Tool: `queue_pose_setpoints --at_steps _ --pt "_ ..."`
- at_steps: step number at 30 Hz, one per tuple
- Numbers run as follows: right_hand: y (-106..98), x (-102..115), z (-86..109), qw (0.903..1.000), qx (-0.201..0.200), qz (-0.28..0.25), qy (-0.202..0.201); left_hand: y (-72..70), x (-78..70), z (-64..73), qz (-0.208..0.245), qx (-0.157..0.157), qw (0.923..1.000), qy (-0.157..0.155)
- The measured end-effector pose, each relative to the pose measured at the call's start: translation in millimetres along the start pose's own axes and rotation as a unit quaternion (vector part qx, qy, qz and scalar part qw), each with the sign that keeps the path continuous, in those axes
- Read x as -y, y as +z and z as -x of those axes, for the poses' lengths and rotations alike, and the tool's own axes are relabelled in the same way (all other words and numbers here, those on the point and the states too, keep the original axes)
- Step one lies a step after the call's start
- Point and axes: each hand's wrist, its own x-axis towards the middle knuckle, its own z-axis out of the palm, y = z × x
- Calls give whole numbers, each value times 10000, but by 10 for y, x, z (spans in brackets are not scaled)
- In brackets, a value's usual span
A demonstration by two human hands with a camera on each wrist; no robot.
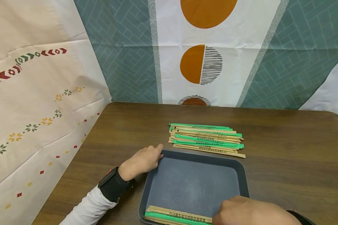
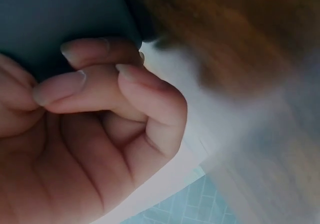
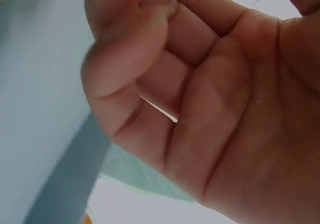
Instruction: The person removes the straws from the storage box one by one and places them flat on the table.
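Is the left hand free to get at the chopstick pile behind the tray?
Probably yes: the left hand rests on the tray corner, and bare table separates it from the pile.

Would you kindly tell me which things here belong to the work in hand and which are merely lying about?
In use:
- left hand at the tray's corner
- right hand over the tray
- grey tray
- wrapped chopsticks in tray
- chopstick pile

Lying about:
- patterned cloths
- wooden table

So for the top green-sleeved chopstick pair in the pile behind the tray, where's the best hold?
Pinch the green paper-sleeved chopstick pair near its right end, coming from above. It lies flat and long across the heap, and that end looks clear of the dark grey plastic tray.
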Motion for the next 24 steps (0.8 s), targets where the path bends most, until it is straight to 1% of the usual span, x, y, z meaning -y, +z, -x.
queue_pose_setpoints --at_steps 2,4,6,7,8,9,10,12,14,15,16,17,18,21,24 --pt "-38 -11 35 9995 -296 5 -55 -4 9 -9 17 51 10000 55" --pt "-98 -48 72 9966 -736 241 -274 -8 16 -13 27 82 9999 88" --pt "-179 -85 111 9900 -1265 548 -309 -7 22 -11 19 86 9999 113" --pt "-227 -105 132 9848 -1545 763 -224 -9 21 -9 28 98 9999 107" --pt "-278 -132 154 9770 -1867 1023 -123 -9 20 -8 36 96 9999 102" --pt "-330 -165 175 9655 -2221 1357 19 -10 18 -7 44 99 9999 78" --pt "-387 -201 196 9545 -2494 1609 276 -13 16 -8 45 93 9999 62" --pt "-498 -319 227 9267 -3012 2143 674 -11 16 -15 44 67 10000 35" --pt "-589 -492 240 9000 -3395 2562 950 -4 16 -20 11 27 10000 19" --pt "-628 -591 236 8904 -3497 2710 1070 -1 16 -22 -8 9 10000 9" --pt "-658 -692 226 8832 -3556 2824 1173 6 17 -24 -28 -20 10000 15" --pt "-682 -791 213 8796 -3578 2881 1233 13 19 -25 -33 -33 10000 17" --pt "-695 -880 197 8788 -3551 2901 1319 18 19 -23 -32 -44 10000 18" --pt "-703 -1082 139 8846 -3385 2827 1514 32 19 -21 -48 -57 10000 11" --pt "-695 -1181 85 8862 -3286 2837 1620 25 13 -26 -58 -75 10000 5"
